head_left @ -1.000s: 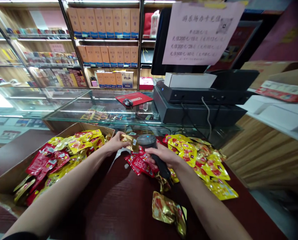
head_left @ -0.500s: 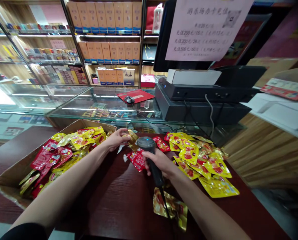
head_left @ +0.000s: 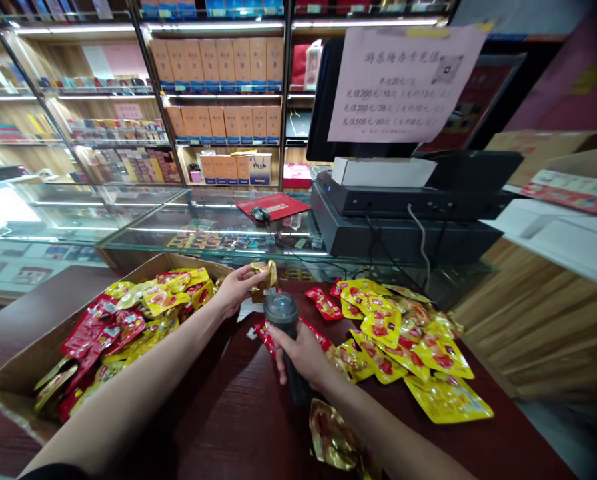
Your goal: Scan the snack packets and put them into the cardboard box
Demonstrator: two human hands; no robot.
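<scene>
Two bare hands are working above a dark reddish-brown tabletop [head_left: 218, 407]. The left hand [head_left: 237, 288] is reaching forward, its grip closing on a small shiny gold packet [head_left: 267, 275], which it is holding up between thumb and fingers just beyond the right-hand corner of an open cardboard box [head_left: 18, 380]. The right hand [head_left: 305, 353] is wrapping its grip around the handle of a black handheld scanner [head_left: 281, 307]. The scanner's round head, showing a small blue light, is sitting very near the gold packet; whether they are touching is impossible to tell.

On the left, the box is holding a heap of red and yellow packets. Below the scanner, red packets [head_left: 267, 338] are lying partly hidden by the right hand. A single red packet [head_left: 323, 303] is resting farther right, beside a spreading pile of yellow packets [head_left: 381, 320]. Nearer the viewer, gold foil packaging [head_left: 334, 437] is lying partly behind the right forearm. Beyond, a computer mouse [head_left: 260, 214] is resting on a red mat [head_left: 283, 207], left of a monitor bearing a paper sign [head_left: 403, 87].
</scene>
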